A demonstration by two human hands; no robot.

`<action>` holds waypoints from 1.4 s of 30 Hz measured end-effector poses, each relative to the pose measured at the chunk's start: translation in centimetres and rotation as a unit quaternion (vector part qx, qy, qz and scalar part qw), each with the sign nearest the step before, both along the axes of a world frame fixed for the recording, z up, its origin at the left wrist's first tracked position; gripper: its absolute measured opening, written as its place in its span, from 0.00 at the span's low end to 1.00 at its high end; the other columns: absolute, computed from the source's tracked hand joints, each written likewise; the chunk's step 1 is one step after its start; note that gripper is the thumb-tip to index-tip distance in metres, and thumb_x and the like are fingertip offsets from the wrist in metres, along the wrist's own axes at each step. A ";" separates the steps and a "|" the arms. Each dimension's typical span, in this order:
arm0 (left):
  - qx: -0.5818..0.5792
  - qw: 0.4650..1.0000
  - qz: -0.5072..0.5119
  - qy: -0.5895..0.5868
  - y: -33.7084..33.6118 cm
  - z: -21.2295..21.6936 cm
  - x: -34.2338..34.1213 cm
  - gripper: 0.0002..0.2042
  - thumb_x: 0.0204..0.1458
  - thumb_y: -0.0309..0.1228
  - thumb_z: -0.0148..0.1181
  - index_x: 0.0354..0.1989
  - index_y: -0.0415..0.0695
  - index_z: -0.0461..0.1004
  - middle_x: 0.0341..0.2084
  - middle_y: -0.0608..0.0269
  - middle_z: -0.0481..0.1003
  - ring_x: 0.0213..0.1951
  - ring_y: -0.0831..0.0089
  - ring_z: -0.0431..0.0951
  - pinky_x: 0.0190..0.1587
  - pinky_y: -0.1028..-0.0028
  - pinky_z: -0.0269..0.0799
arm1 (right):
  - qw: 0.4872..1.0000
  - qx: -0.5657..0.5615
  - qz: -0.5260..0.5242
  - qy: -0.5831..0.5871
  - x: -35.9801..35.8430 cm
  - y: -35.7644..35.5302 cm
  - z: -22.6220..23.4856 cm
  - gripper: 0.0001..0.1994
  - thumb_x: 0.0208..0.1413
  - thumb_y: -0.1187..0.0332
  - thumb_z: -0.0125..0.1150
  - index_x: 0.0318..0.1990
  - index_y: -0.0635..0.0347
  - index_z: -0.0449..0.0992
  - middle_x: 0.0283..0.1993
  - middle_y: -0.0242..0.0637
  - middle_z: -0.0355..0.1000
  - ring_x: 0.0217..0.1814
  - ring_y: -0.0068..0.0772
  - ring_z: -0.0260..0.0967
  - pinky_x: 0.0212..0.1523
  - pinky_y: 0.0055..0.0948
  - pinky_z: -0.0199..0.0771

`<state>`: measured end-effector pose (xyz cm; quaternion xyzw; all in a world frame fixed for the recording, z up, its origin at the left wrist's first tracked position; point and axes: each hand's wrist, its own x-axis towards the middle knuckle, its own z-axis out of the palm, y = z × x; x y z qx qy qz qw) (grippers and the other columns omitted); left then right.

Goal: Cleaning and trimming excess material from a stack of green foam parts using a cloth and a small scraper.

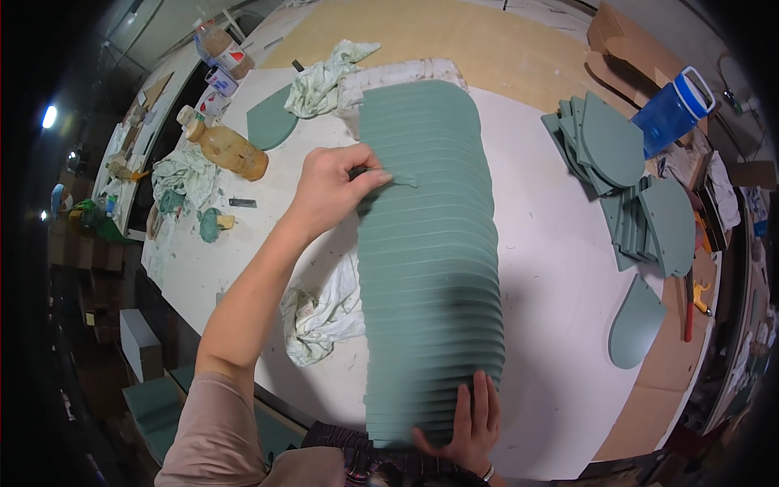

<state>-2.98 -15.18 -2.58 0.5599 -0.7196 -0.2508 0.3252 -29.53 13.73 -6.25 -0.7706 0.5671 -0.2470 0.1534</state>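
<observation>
The left hand [329, 188] pinches the top edge of one green panel in the long row of panels [430, 260] standing on edge along the white table [552, 268]; the right hand [466, 422] presses flat, fingers open, against the near end. The panels look thin, stiff, fairly light — best held by their edges — though the row could topple sideways.

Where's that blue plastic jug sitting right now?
The blue jug lies at the table's far right, beside a cardboard box and just beyond loose green panels.
</observation>
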 end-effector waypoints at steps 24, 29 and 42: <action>-0.004 0.999 -0.008 0.035 -1.1 -0.5 -1.8 0.06 0.49 0.27 0.68 0.27 0.38 0.78 0.15 0.63 0.74 0.19 0.79 0.68 0.25 0.75 0.66 | 1.000 0.004 -0.005 -0.008 0.0 0.2 0.0 0.44 0.46 0.42 0.67 0.64 0.66 0.64 0.67 0.63 0.61 0.65 0.67 0.63 0.59 0.56 0.70; 0.006 0.999 -0.001 0.037 -1.1 -0.5 -1.8 0.06 0.49 0.27 0.68 0.27 0.38 0.77 0.14 0.65 0.73 0.19 0.80 0.68 0.25 0.76 0.65 | 1.000 0.005 -0.004 -0.006 0.0 0.1 0.1 0.45 0.45 0.42 0.67 0.64 0.66 0.64 0.67 0.63 0.61 0.65 0.66 0.63 0.60 0.55 0.70; 0.021 0.997 -0.001 0.073 -1.3 -0.5 -1.8 0.08 0.49 0.28 0.68 0.26 0.37 0.76 0.15 0.69 0.72 0.21 0.83 0.66 0.25 0.77 0.63 | 1.000 -0.011 -0.011 -0.003 0.2 -0.4 0.7 0.38 0.47 0.42 0.67 0.55 0.69 0.71 0.63 0.60 0.65 0.63 0.59 0.66 0.58 0.52 0.70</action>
